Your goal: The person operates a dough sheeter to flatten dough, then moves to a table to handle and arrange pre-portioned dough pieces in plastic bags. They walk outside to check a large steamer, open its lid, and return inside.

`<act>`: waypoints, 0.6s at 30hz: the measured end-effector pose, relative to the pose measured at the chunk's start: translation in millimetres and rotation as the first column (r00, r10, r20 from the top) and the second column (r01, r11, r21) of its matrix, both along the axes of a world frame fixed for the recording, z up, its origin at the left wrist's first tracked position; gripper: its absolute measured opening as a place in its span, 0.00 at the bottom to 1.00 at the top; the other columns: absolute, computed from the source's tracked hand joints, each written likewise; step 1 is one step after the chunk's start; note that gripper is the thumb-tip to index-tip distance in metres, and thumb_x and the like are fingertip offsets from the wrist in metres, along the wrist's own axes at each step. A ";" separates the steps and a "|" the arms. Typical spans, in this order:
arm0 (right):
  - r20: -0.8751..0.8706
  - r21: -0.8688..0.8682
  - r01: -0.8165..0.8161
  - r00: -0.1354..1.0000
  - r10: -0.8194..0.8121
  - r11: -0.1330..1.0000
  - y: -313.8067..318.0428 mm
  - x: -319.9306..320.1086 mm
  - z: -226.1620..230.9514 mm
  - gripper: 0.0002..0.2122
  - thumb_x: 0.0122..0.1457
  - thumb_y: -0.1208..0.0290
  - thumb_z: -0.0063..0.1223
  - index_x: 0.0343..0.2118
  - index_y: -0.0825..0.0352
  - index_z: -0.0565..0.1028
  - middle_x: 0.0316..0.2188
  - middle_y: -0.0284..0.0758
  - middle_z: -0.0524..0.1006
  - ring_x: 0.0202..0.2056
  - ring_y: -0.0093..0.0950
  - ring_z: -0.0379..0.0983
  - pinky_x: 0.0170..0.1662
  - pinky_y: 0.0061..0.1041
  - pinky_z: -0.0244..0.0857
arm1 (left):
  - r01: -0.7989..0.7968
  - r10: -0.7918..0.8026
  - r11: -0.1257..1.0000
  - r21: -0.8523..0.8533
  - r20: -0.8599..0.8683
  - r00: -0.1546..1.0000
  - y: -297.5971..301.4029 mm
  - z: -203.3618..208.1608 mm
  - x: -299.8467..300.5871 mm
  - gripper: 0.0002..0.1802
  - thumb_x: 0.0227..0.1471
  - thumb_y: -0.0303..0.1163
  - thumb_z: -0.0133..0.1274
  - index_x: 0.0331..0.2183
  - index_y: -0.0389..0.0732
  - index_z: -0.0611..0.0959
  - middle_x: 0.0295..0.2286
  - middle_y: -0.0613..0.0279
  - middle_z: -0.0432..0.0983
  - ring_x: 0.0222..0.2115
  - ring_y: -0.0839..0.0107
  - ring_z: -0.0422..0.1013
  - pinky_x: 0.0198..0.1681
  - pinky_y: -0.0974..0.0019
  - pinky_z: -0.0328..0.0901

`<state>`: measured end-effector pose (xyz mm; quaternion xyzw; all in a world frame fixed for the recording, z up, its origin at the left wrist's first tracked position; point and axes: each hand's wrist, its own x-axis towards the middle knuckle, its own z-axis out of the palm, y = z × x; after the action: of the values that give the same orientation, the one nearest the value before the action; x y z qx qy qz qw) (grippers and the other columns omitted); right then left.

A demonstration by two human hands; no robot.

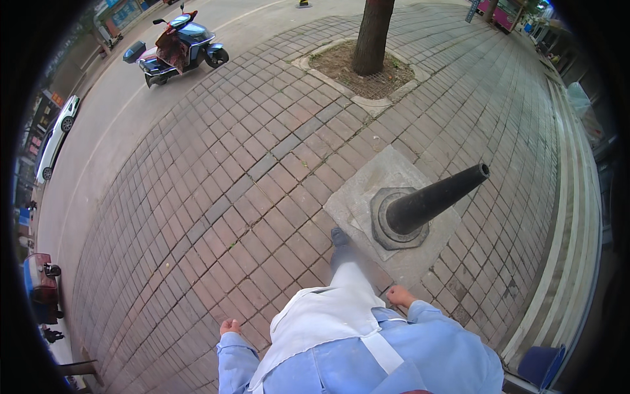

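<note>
My left hand [230,326] hangs beside my body at the lower left, its fingers curled in and nothing visible in it. On the other side, my right hand [398,295] is loosely closed as well, with no object showing. Neither hand touches anything. Closest to the right hand is a black traffic cone [430,203] with an octagonal base, standing on a square concrete slab [367,174]. I wear light blue sleeves and a white apron [321,322]. One dark shoe [338,237] is stretched forward onto the paving, next to the slab's corner.
Brick paving [262,217] spreads around me. A tree trunk [374,39] rises ahead from a kerbed square of soil. An electric scooter [180,49] stands by the road at the far left, and a white car [58,138] is beyond. Steps [564,217] run along the right.
</note>
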<state>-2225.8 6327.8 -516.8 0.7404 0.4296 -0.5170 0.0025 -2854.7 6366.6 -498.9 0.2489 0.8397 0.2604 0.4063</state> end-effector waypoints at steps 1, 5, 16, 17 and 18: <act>-0.001 0.035 -0.028 1.000 0.028 0.999 17.0 6.0 -8.9 0.11 0.47 0.67 0.45 0.17 0.70 0.73 0.14 0.35 0.73 0.15 0.24 0.69 0.20 0.24 0.63 | -0.041 0.042 0.997 -0.062 0.015 0.999 -1.2 4.6 10.2 0.10 0.45 0.31 0.51 0.29 0.33 0.74 0.17 0.61 0.71 0.14 0.75 0.67 0.16 0.72 0.62; -0.058 0.114 -0.106 0.992 0.113 0.988 83.2 33.2 -47.6 0.10 0.46 0.68 0.44 0.16 0.69 0.73 0.15 0.36 0.73 0.18 0.25 0.69 0.22 0.25 0.62 | -0.043 0.105 0.952 -0.304 0.189 0.976 0.9 42.7 57.5 0.11 0.47 0.32 0.51 0.28 0.33 0.73 0.17 0.59 0.71 0.14 0.73 0.67 0.14 0.69 0.62; -0.040 -0.036 0.125 0.991 -0.127 0.991 186.2 85.3 -36.1 0.07 0.48 0.74 0.43 0.18 0.68 0.73 0.14 0.32 0.71 0.16 0.21 0.67 0.18 0.19 0.61 | -0.255 0.281 0.855 -0.451 -0.011 0.960 71.7 131.7 139.0 0.12 0.46 0.33 0.52 0.31 0.34 0.72 0.20 0.57 0.72 0.16 0.72 0.68 0.17 0.67 0.64; -0.048 -0.030 0.171 0.984 -0.172 0.985 194.7 91.8 -30.3 0.07 0.48 0.74 0.43 0.18 0.67 0.73 0.14 0.32 0.71 0.15 0.21 0.67 0.18 0.19 0.61 | -0.273 0.297 0.856 -0.440 -0.016 0.955 70.0 129.9 142.5 0.13 0.46 0.33 0.52 0.32 0.34 0.72 0.20 0.57 0.73 0.17 0.72 0.68 0.17 0.67 0.65; -0.084 -0.014 0.173 0.981 -0.173 0.985 217.4 93.2 -30.7 0.08 0.48 0.74 0.43 0.17 0.67 0.72 0.15 0.32 0.71 0.15 0.21 0.66 0.17 0.19 0.60 | -0.299 0.321 0.852 -0.430 -0.024 0.947 63.5 128.1 146.2 0.13 0.46 0.33 0.52 0.32 0.35 0.72 0.20 0.57 0.73 0.17 0.72 0.68 0.18 0.67 0.65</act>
<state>-2132.6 6545.2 -547.5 0.7524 0.3615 -0.5476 -0.0580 -2708.5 6430.1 -370.8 0.0085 0.8952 0.1375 0.4239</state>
